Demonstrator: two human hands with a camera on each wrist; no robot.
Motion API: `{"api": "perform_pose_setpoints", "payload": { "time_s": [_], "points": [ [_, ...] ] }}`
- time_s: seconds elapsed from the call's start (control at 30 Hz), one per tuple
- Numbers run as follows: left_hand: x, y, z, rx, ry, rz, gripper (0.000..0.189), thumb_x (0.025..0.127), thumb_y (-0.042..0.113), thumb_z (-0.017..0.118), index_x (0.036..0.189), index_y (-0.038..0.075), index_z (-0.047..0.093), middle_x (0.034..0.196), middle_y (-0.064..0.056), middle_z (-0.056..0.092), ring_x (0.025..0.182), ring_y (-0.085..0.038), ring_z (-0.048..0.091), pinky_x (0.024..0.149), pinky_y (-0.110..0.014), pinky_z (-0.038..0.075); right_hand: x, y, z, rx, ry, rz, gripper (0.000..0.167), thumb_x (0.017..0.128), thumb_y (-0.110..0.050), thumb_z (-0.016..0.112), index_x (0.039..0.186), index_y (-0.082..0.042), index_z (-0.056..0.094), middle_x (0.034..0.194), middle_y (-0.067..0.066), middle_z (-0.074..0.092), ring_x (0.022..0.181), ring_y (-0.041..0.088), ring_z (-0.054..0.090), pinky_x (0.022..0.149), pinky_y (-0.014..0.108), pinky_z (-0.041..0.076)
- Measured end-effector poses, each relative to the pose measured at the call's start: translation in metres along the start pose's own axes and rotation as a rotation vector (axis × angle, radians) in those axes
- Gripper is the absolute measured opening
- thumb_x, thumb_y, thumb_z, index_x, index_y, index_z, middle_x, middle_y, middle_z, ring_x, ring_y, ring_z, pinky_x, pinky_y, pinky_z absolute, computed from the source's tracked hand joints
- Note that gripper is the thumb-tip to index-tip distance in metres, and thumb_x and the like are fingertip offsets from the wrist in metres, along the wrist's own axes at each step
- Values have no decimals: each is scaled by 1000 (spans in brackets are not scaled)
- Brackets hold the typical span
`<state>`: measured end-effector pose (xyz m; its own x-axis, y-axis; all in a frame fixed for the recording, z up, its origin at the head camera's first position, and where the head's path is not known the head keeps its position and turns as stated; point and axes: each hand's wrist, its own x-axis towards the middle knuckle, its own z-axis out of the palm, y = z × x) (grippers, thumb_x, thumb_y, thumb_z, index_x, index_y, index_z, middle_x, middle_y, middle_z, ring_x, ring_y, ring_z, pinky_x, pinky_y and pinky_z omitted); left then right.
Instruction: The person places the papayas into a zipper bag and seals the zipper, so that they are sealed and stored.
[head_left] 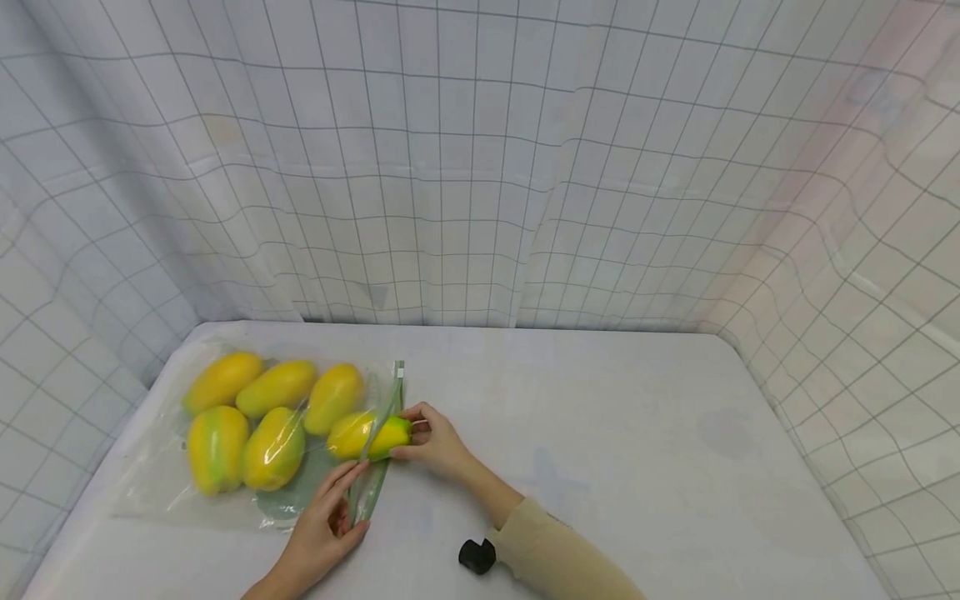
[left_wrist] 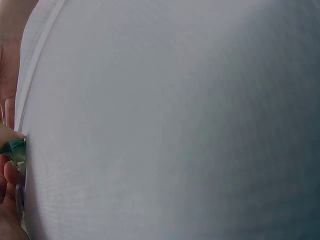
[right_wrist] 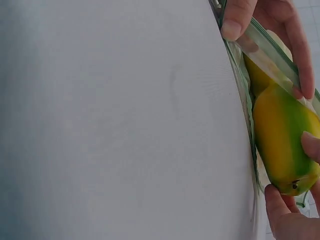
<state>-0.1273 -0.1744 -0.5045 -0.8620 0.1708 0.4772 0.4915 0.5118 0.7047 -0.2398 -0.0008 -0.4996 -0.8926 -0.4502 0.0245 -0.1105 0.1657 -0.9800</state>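
A clear zip bag (head_left: 153, 492) with a green zip edge lies flat on the left of the table, with several yellow-green mangoes (head_left: 217, 450) inside. One more mango (right_wrist: 285, 135) lies partly through the bag's mouth, its greenish end sticking out. My right hand (head_left: 438, 446) grips that end between thumb and fingers. At the near side of the opening, my left hand (head_left: 326, 525) pinches the bag's edge, its fingertips close to the mango. In the left wrist view only part of the left hand (left_wrist: 9, 187) shows, with a bit of the green zip strip (left_wrist: 17, 149).
A small black object (head_left: 477, 557) sits by the right sleeve, near the front of the table. The white tabletop (head_left: 600, 433) stretches away to the right. White curtains with a dark grid (head_left: 480, 167) surround the table at the back and sides.
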Motion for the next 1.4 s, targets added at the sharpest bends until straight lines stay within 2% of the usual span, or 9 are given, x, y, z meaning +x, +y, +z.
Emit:
{"api": "perform_pose_setpoints", "payload": {
  "time_s": [0.2, 0.4, 0.5, 0.6, 0.8, 0.93, 1.1, 1.23, 1.4],
  "points": [
    [2, 6, -1, -1, 8, 13, 76, 48, -26, 73, 119, -11, 50, 115, -19, 45, 49, -9, 38, 42, -12, 34, 3, 6, 13, 77, -42, -13, 42, 75, 8, 68, 114, 6, 52, 112, 17, 56, 100, 29, 58, 83, 31, 50],
    [1, 6, -1, 2, -5, -7, 75, 51, -24, 73, 120, -11, 50, 117, -18, 44, 49, -9, 39, 40, -16, 36, 4, 13, 21, 120, -27, -25, 43, 76, 0, 71, 114, 5, 53, 108, 13, 60, 96, 16, 61, 82, 25, 49],
    [0, 5, -1, 0, -9, -21, 75, 51, -24, 73, 121, -11, 49, 117, -18, 43, 49, -9, 39, 40, -17, 36, 3, 13, 21, 89, -25, -78, 41, 76, -7, 73, 112, 4, 56, 101, 8, 63, 89, 11, 62, 77, 22, 51],
    [0, 4, -2, -2, -10, -28, 75, 51, -24, 73, 121, -11, 49, 117, -18, 43, 50, -10, 39, 41, -17, 37, 4, 12, 22, 92, -30, -82, 40, 76, -7, 73, 111, 4, 58, 97, 8, 64, 86, 10, 63, 75, 22, 51],
    [0, 2, -1, -13, -8, -2, 75, 50, -24, 73, 120, -12, 49, 117, -18, 43, 50, -10, 39, 41, -15, 35, 7, 8, 29, 162, -2, 14, 37, 76, 5, 68, 112, 9, 58, 106, 19, 63, 94, 24, 63, 78, 22, 51],
    [0, 1, 0, -13, -3, 10, 76, 49, -24, 73, 120, -11, 49, 116, -19, 43, 50, -9, 38, 42, -13, 35, 5, -2, 31, 172, 29, 2, 33, 76, 8, 66, 108, 13, 59, 104, 24, 62, 97, 33, 62, 76, 22, 51],
    [0, 0, 1, -23, -3, 12, 75, 50, -24, 73, 120, -12, 49, 116, -19, 43, 49, -9, 39, 42, -13, 35, -1, -18, 31, 147, 53, -4, 29, 77, 8, 65, 105, 14, 60, 100, 26, 63, 95, 37, 61, 74, 22, 52],
    [0, 0, 1, -27, -4, 18, 75, 50, -25, 73, 120, -13, 49, 116, -19, 42, 49, -9, 39, 42, -13, 35, -2, -23, 32, 135, 73, 6, 29, 77, 6, 66, 105, 13, 61, 98, 25, 64, 92, 34, 63, 74, 21, 52],
    [0, 0, 1, -26, 6, 26, 75, 49, -25, 73, 119, -13, 49, 115, -19, 42, 49, -10, 38, 42, -13, 35, -1, -22, 32, 80, 80, -45, 27, 80, 0, 65, 105, 10, 63, 97, 21, 66, 89, 21, 65, 73, 19, 51]
  ]
}}
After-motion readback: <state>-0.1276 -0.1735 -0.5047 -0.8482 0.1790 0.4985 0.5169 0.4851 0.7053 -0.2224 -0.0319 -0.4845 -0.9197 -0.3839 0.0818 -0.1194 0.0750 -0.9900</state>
